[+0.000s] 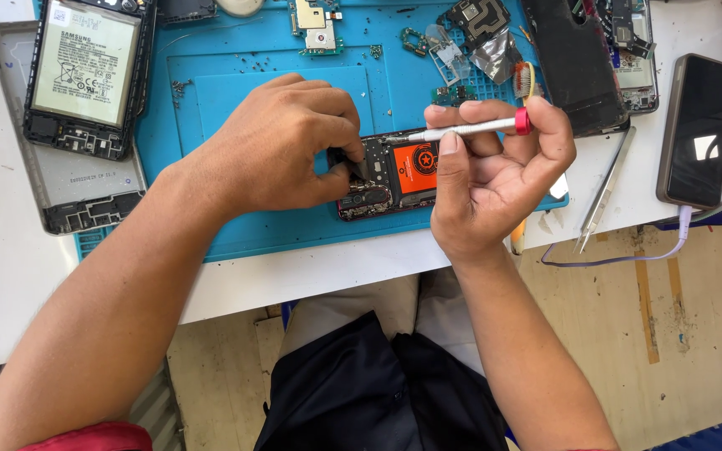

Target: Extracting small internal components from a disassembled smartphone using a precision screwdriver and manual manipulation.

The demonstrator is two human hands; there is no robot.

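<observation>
The left hand [282,146] is pinching a small black part [351,167] on the open phone [390,175], which is lying on the blue mat [211,92]. At 3 o'clock, the right hand [490,171] is gripping a screwdriver [470,129]. Tweezers [603,192] are lying farther right.

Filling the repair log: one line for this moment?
left hand: pinching part on opened phone | right hand: holding screwdriver | blue mat

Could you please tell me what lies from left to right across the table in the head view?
Opened phone with battery → left hand → small opened phone → right hand holding a screwdriver → tweezers → black phone.
</observation>
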